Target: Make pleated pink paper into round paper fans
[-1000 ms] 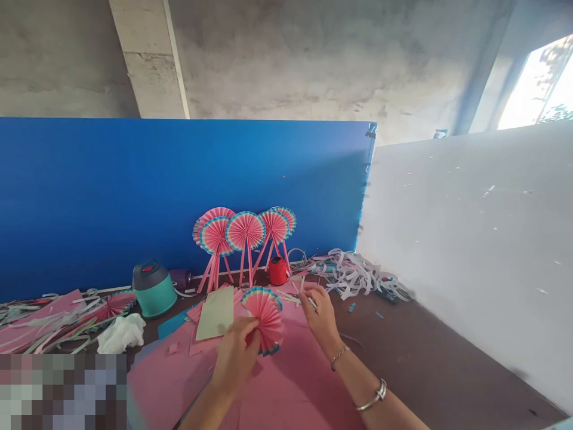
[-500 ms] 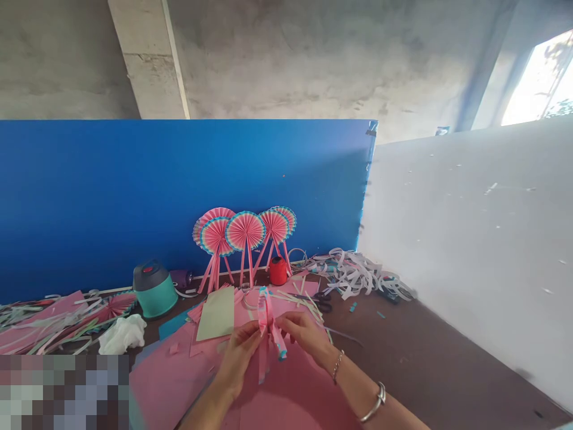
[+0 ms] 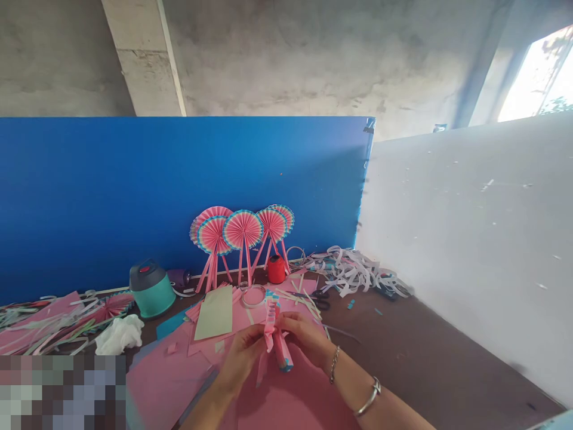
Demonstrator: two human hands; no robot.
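Note:
Between my two hands is a pleated pink paper fan point(image 3: 271, 310) with blue ends, bunched narrow and held above the pink sheets. My left hand point(image 3: 245, 349) pinches it from the left, near its middle. On the other side my right hand point(image 3: 304, 334), with a chain bracelet and a silver bangle at the wrist, is closed on the same fan. Its lower part point(image 3: 283, 355) hangs below my fingers, and a pink strip dangles beside it. Large pink paper sheets point(image 3: 295, 394) lie under my hands. Beyond them sits a pale green sheet point(image 3: 215, 312).
Finished pink paper fans point(image 3: 243, 229) lean against the blue panel point(image 3: 111, 185). Nearby stand a red spool-like object point(image 3: 276, 270) and a teal-and-grey device point(image 3: 153, 292). Scissors point(image 3: 320, 298) and white paper strips point(image 3: 353, 272) lie right; white tissue point(image 3: 119, 334) lies left.
The pleated fan has turned slightly in my fingers, its lower end swinging to the right. Both hands keep their pinch. The whole view has shifted a little.

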